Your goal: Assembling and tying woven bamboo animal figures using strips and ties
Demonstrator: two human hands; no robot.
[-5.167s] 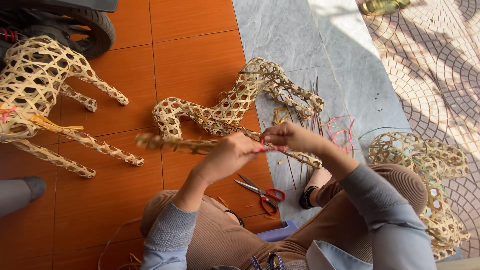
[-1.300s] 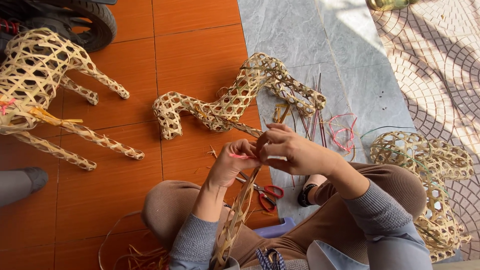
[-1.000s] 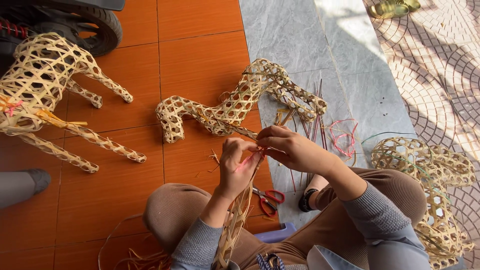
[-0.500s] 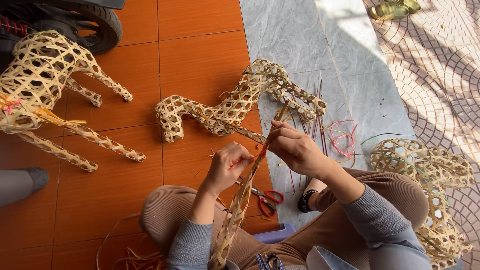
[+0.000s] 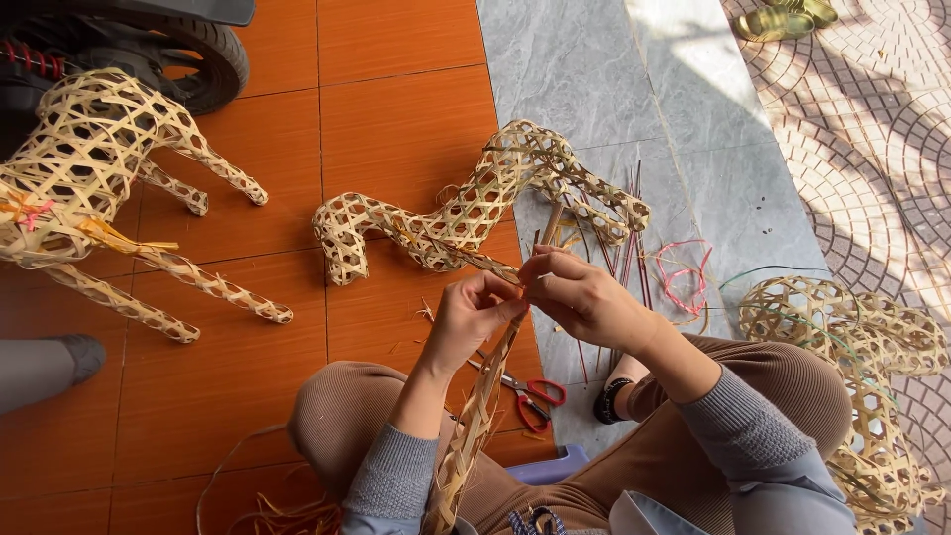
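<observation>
I sit on the floor with a long woven bamboo piece [image 5: 474, 421] rising from my lap. My left hand [image 5: 471, 319] pinches its strips near the upper end. My right hand [image 5: 584, 297] grips the same strips from the other side, fingertips touching the left hand's. A loose strip end [image 5: 551, 224] sticks up beyond my fingers. Just past my hands lies a curved woven bamboo body [image 5: 475, 203] on the tiles.
Red-handled scissors [image 5: 525, 388] lie by my knee. A woven bamboo animal figure [image 5: 94, 178] with legs lies at left, a scooter wheel [image 5: 203, 54] behind it. Thin sticks and pink string [image 5: 684, 277] lie on grey stone. Another woven piece [image 5: 862, 367] rests at right.
The long woven piece was horizontal five seconds ago; it now stands nearly upright from my lap. My hands have closed together on its upper end, working the strips.
</observation>
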